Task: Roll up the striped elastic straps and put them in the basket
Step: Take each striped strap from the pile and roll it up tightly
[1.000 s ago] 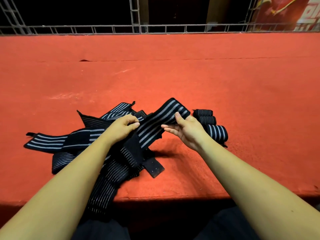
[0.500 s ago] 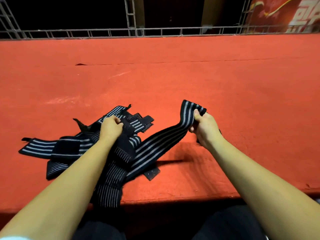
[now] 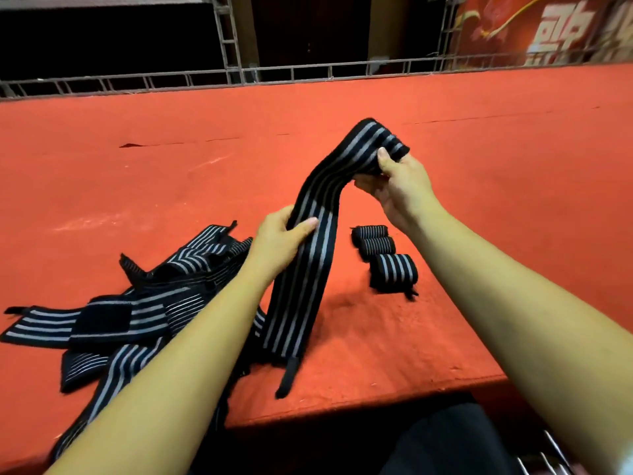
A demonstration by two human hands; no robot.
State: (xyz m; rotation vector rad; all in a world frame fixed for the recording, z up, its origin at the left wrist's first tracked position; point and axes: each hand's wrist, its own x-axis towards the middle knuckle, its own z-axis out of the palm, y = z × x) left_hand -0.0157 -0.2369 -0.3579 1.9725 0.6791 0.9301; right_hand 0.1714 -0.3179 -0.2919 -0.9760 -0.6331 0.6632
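A: Your right hand (image 3: 400, 190) pinches the upper end of one striped strap (image 3: 310, 269) between thumb and fingers, lifted above the counter (image 3: 496, 173). Your left hand (image 3: 279, 243) grips the same strap lower down, with the thumb across its front.

B: And the rest of it?

A: It hangs limp below the left hand, and its narrow black tail touches the counter near the front edge. Three finished rolls (image 3: 394, 269) lie just beside it on the right, and the loose heap (image 3: 154, 296) is on the left.

B: How will it behave when I roll it?

A: I judge it light and very soft, with no stiffness of its own, because it bends over at your right hand. It is elastic, so it gives when you pull, and a loose roll will probably spring open. The woven surface looks rough enough not to slip.

B: Where should I take it?

A: At the end in your right hand, across the full width, so both edges run in line. Let the left hand give light tension. I cannot see the basket for sure.
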